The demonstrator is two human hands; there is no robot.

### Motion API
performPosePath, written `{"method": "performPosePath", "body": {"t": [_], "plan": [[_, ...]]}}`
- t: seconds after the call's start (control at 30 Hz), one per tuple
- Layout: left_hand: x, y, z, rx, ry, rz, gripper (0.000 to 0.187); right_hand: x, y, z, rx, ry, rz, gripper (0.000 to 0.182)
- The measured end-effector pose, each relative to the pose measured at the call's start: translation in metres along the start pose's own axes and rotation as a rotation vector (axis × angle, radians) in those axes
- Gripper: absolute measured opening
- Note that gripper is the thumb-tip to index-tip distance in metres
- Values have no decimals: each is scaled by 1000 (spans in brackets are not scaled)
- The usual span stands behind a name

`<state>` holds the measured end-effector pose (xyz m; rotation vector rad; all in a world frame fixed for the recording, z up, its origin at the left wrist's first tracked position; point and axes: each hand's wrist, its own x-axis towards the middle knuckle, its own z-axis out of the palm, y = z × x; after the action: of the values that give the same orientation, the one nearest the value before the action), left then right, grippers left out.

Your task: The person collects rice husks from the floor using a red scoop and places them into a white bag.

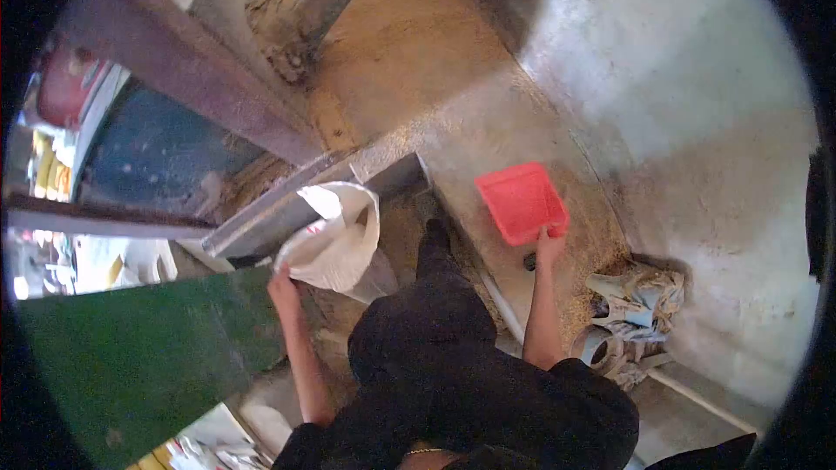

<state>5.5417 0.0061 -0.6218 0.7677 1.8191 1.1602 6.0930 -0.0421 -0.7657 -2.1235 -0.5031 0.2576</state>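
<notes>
My left hand (283,287) is closed on the rim of a white sack (335,252), whose mouth gapes upward. Held in my right hand (549,244) by its near edge is a red plastic scoop or tray (522,202), over the dusty floor to the right of the sack. The tray and the sack are apart. Nothing can be made out inside the tray, and the bottom of the sack's inside is hidden.
A metal ledge (287,209) runs behind the sack. Brown grain-like material (409,26) lies beyond it. At the left is a green panel (157,357); at the right, a pale wall (697,104) and crumpled bags (644,300).
</notes>
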Motion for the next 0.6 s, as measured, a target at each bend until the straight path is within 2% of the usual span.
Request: {"method": "performPosePath", "body": {"t": [0.03, 0.07, 0.1, 0.13, 0.17, 0.2, 0.23, 0.37, 0.43, 0.5, 0.6], "plan": [[35, -61, -11, 456, -76, 9, 34, -3, -14, -4, -84, -16, 17, 45], [53, -120, -3, 406, -18, 48, 34, 2, -5, 2, -81, 5, 31, 45], [71, -182, -5, 457, -115, 239, 45, 12, 18, 13, -61, 41, -22, 50], [15, -72, 32, 575, -179, 17, 43, 23, 31, 20, -44, 74, -77, 54], [7, -65, 48, 420, -181, -35, 40, 30, 29, 22, -45, 89, -65, 54], [7, -61, 56, 264, -182, -88, 37, 38, 25, 26, -56, 116, -149, 48], [12, -55, 64, 269, -192, -81, 37, 50, 25, 34, -66, 140, -234, 42], [48, -32, 83, 341, -239, -158, 33, 126, 24, 91, -134, 221, -251, 42], [61, -22, 90, 371, -264, -204, 33, 166, -5, 116, -141, -36, -146, 41], [67, -12, 103, 326, -163, -287, 34, 203, -39, 150, -146, 1, -207, 40], [88, -26, 92, 415, -230, -366, 33, 278, -62, 217, -113, 6, -332, 37]]}}
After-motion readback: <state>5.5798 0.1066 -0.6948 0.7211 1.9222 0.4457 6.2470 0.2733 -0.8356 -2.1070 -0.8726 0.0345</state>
